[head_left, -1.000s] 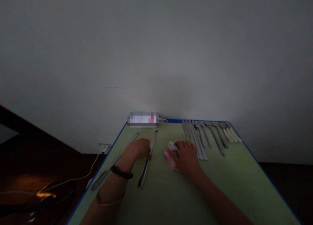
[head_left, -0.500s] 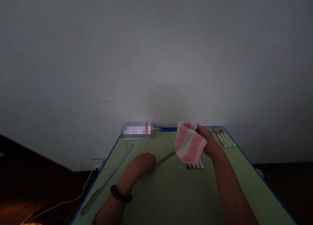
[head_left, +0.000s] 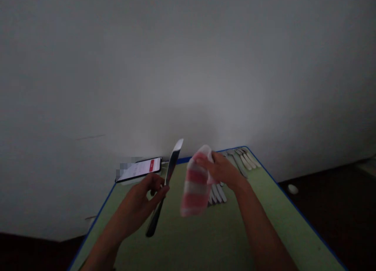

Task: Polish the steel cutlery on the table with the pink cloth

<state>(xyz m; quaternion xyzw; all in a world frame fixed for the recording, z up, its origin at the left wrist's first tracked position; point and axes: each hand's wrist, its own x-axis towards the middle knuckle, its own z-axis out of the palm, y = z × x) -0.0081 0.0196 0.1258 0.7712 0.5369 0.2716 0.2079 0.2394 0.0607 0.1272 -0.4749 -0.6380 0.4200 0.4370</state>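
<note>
A metal table knife is pinched in my left hand, raised over the table with its blade pointing up and its handle slanting down toward me. My right hand grips a pink and white striped cloth, which hangs down just right of the blade without touching it. Behind and below the cloth, several metal knives or similar cutlery handles lie side by side, their far ends hidden by the cloth and my right hand.
Forks with pale handles lie at the far right corner of the green table, which has a blue edge. A phone with a cable rests at the far left against the wall. A white object is on the floor at right.
My left hand has lifted the knife from the table and turned it blade up. The right hand, with the cloth, has shifted left toward it. The head view has tilted and turned.
</note>
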